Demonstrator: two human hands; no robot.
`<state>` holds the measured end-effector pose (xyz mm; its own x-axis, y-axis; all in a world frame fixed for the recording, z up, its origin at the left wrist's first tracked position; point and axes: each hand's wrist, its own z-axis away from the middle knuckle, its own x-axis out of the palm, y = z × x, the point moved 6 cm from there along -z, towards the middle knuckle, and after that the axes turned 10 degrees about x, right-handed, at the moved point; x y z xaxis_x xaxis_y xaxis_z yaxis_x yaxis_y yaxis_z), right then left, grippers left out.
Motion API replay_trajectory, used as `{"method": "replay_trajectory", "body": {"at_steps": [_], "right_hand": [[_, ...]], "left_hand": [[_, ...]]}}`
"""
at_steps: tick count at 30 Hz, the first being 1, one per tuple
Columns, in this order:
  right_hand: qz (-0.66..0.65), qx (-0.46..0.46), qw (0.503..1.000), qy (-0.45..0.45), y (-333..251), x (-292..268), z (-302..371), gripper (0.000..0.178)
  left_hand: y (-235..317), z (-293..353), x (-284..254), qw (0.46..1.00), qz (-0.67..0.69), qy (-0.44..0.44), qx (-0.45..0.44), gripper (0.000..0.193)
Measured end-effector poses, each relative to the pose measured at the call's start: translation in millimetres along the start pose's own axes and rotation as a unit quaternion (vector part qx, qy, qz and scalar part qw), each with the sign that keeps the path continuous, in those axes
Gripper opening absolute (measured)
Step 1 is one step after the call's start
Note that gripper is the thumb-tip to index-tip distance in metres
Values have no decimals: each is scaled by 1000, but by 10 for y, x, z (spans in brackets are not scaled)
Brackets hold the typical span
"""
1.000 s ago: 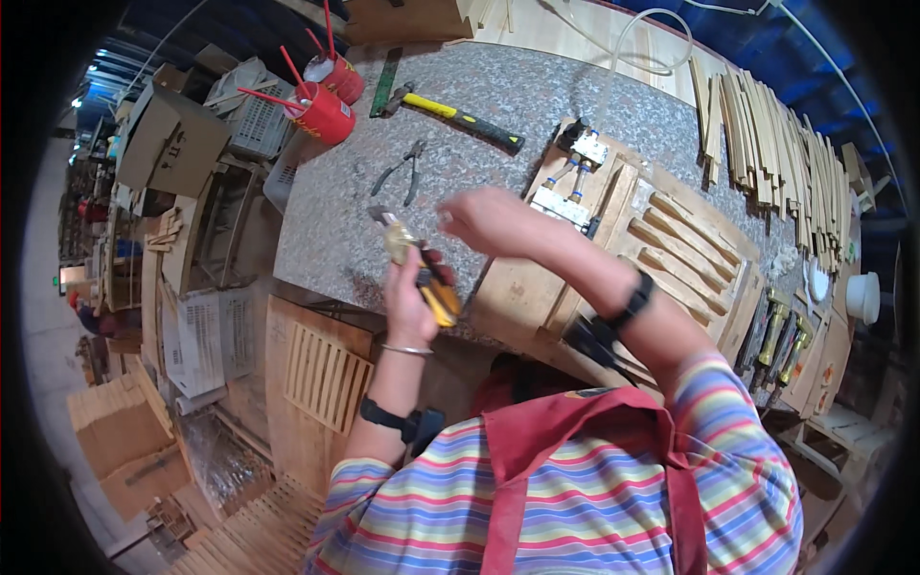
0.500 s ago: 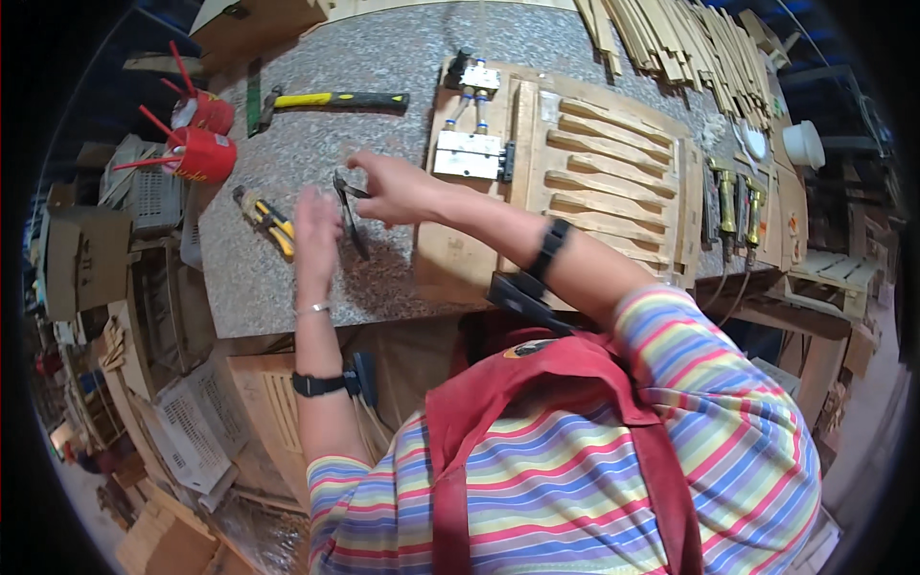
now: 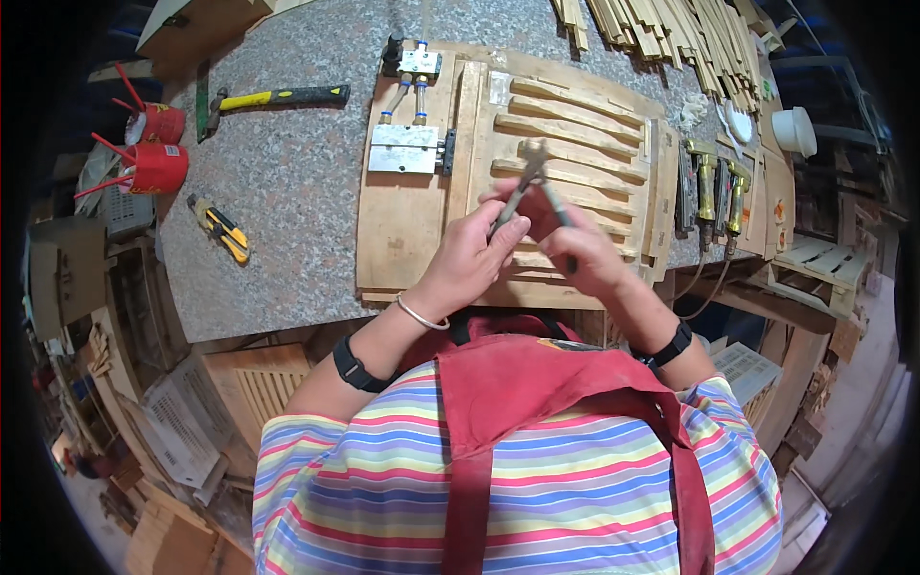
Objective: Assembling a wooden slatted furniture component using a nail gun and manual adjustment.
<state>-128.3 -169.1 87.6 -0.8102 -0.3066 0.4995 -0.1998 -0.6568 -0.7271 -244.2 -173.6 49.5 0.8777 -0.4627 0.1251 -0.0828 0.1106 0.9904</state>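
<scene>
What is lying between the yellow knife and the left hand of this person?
In the head view, from the yellow knife towards the left hand: first speckled tabletop, then the left part of the wooden board. No loose tool shows between them.

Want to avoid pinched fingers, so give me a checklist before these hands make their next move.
1. Both the left hand and right hand on the pliers: ok.
2. Pliers' jaws empty: cannot tell, blurred.
3. Space beneath the pliers bare: not ok, wooden slats lie there.
4. Yellow-and-black knife away from both hands: ok.
5. Knife blade retracted: cannot tell, too small.
6. Hammer away from both hands: ok.
</scene>
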Motion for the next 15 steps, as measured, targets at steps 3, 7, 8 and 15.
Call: {"method": "replay_trajectory", "body": {"at_steps": [3,7,8,15], "right_hand": [[-111,-59,992,-18,-355,-257,-22,57],[648,-101,737,161,-822,-513,-173,43],[751,-104,635,146,-872,-413,-214,43],[893,-132,417,103,-822,-102,-627,19]], "left_hand": [[-6,14,-106,994,-105,14,-14,20],[-6,110,-266,843,-498,80,186,46],[-94,133,-264,853,-481,75,188,48],[-266,163,-263,880,-420,103,196,49]]}}
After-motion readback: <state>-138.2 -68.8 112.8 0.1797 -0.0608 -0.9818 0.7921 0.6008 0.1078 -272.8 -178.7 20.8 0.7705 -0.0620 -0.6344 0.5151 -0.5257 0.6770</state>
